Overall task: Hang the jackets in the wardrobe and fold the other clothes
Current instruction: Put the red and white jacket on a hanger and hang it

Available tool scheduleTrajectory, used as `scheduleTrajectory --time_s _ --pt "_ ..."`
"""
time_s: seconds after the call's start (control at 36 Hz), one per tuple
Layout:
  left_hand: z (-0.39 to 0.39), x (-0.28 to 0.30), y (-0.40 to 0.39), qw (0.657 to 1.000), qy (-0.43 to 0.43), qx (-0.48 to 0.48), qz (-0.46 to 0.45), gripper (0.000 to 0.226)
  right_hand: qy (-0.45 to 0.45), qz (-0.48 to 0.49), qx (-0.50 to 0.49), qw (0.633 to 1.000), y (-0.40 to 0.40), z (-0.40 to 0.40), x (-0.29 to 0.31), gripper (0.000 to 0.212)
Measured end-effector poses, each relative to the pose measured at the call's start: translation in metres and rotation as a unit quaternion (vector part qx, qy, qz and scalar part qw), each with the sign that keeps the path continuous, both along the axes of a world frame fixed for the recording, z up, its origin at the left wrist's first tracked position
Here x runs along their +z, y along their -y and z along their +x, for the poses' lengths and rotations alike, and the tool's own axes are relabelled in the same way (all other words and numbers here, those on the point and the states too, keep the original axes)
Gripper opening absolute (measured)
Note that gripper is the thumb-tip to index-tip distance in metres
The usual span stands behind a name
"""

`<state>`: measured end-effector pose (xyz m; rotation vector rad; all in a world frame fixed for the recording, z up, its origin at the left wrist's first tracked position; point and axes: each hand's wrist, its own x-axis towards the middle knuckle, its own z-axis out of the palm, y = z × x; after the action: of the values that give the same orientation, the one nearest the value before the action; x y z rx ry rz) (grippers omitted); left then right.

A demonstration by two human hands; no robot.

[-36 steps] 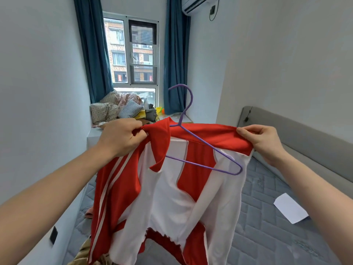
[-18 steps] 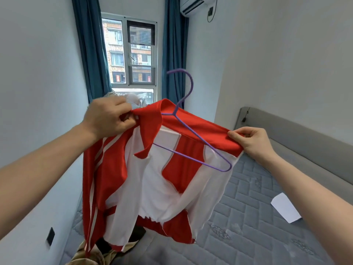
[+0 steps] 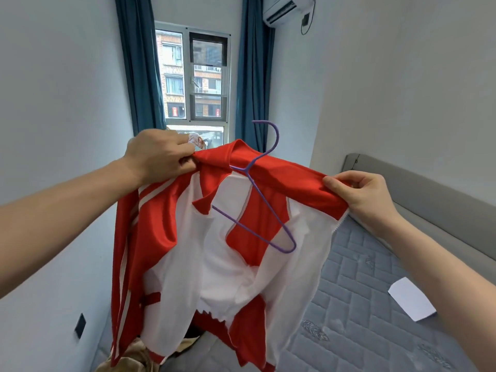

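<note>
Red and white, the jacket (image 3: 214, 237) hangs in the air above the bed (image 3: 362, 304), spread open between both hands with its white lining facing the camera. Its left hand (image 3: 161, 157) pinches the fabric by the collar, fingers curled tight round a bunch of red cloth; the right hand (image 3: 359, 194) pinches the far shoulder edge between thumb and fingers. A purple wire hanger (image 3: 257, 210) sits inside it, one arm seemingly tucked under the left shoulder, the other lying bare against the lining, hook poking up past the collar. The cloth looks thin, slick and limp, light to lift but likely to slide off thin wire. Best gripped at the shoulder seams or collar, pulling the right shoulder over the free hanger arm
</note>
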<state>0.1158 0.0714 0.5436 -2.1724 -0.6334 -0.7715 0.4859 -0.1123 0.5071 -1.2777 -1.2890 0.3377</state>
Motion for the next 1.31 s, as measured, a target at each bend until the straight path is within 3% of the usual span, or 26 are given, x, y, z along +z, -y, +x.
scheduleTrajectory --time_s 0.08,0.17,0.33,0.64,0.83,0.94,1.0,1.11,1.25,1.31 --pt "0.007 -0.016 -0.003 0.995 0.049 0.049 -0.074 0.042 -0.009 0.012 0.070 0.997 0.007 -0.029 0.008 0.017" --pt "0.019 -0.029 -0.005 0.978 0.069 0.115 -0.158 0.033 0.009 0.006 0.122 0.992 0.008 -0.063 0.006 0.012" --pt "0.054 -0.043 0.012 0.956 0.117 0.119 -0.240 0.032 0.088 -0.034 0.107 0.990 -0.001 -0.120 -0.031 0.027" --pt "0.086 -0.052 0.039 0.940 0.172 0.080 -0.285 0.028 -0.094 -0.094 0.172 0.976 -0.011 -0.151 -0.073 0.023" --pt "0.093 -0.062 0.043 0.927 0.180 0.048 -0.326 0.037 -0.082 -0.040 0.261 0.961 0.012 -0.162 -0.076 0.025" --pt "0.092 -0.060 0.047 0.919 0.208 0.016 -0.335 0.033 0.078 -0.064 0.170 0.980 0.014 -0.138 -0.070 0.013" --pt "0.089 -0.057 0.048 0.919 0.225 -0.007 -0.323 0.039 0.148 -0.103 0.138 0.974 0.016 -0.117 -0.068 0.002" --pt "0.078 -0.048 0.045 0.924 0.238 -0.037 -0.297 0.040 0.275 -0.099 0.088 0.952 0.032 -0.082 -0.059 0.006" --pt "0.072 -0.041 0.038 0.941 0.217 -0.031 -0.259 0.040 0.256 0.057 -0.047 0.964 0.046 -0.042 -0.026 0.010" --pt "0.072 -0.040 0.037 0.942 0.214 -0.035 -0.255 0.042 0.268 0.077 -0.120 0.953 0.044 -0.025 -0.018 0.013"
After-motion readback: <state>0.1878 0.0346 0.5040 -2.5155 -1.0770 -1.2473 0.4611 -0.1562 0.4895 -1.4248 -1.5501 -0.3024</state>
